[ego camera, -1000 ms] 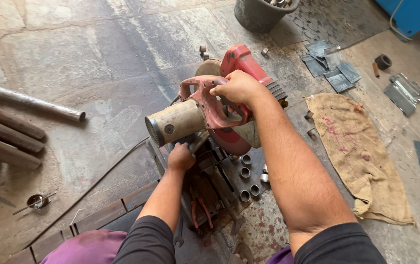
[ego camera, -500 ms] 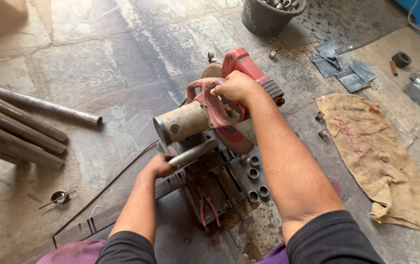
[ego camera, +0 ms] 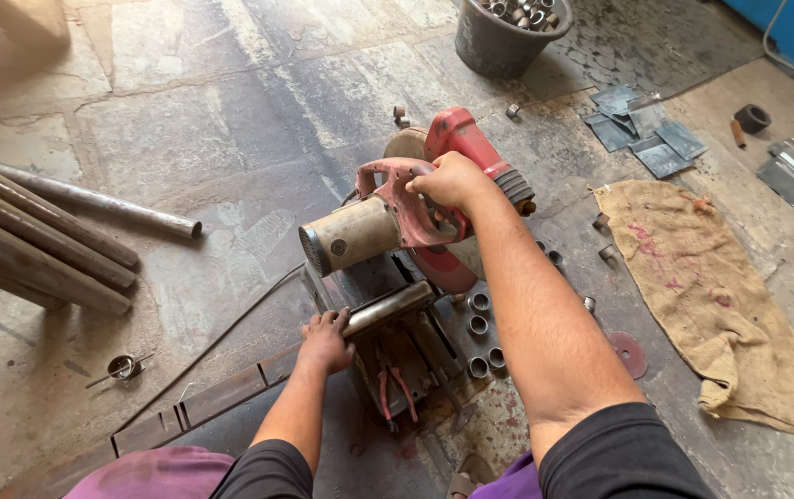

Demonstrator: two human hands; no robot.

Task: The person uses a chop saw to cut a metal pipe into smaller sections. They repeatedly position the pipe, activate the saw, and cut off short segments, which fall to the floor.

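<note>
Chop saw (ego camera: 387, 226): heavy, rigid; our right hand (ego camera: 452, 180) closed on its handle. Steel pipe (ego camera: 387, 310): stiff, slippery; our left hand (ego camera: 325, 340) grips its end.

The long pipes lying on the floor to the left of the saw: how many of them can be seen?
4: one grey pipe lies farthest from the person, and three brownish pipes are stacked just nearer, running off the left edge. More may be hidden beyond that edge.

The stained grey concrete floor (ego camera: 230, 83) carries a red metal chop saw (ego camera: 406, 240) at centre. Long rusty steel pipes (ego camera: 36, 231) lie at left; a tan burlap sack (ego camera: 711, 286) lies at right.
</note>
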